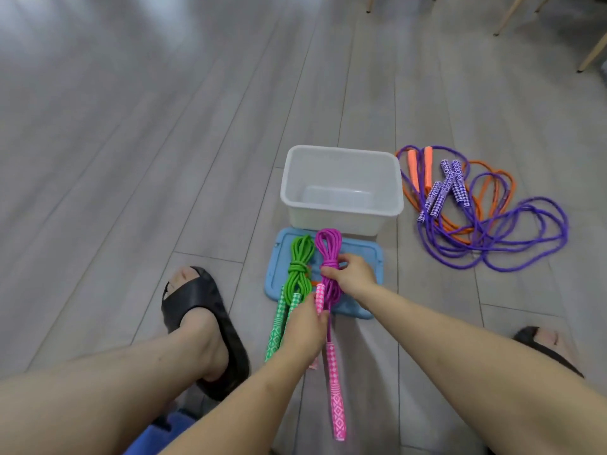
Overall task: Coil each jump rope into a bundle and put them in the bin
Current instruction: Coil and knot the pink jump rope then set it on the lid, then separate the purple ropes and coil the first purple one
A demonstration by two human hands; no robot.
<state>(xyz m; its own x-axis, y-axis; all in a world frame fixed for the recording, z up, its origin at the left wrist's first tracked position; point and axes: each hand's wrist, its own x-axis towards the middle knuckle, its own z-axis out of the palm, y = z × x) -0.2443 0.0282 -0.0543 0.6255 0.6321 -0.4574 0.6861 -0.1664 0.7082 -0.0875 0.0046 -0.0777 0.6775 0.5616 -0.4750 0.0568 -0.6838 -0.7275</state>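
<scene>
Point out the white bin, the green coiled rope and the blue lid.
white bin [341, 210], head view, on its near front wall.
green coiled rope [298, 267], head view, on the knot round its middle.
blue lid [371, 261], head view, on its bare right part.

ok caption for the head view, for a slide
Both hands grip the pink rope bundle beside the green bundle; bin empty.

Grey wood-plank floor [164, 126], soft light glare far left; pale wooden chair legs [505, 14] top right.
</scene>
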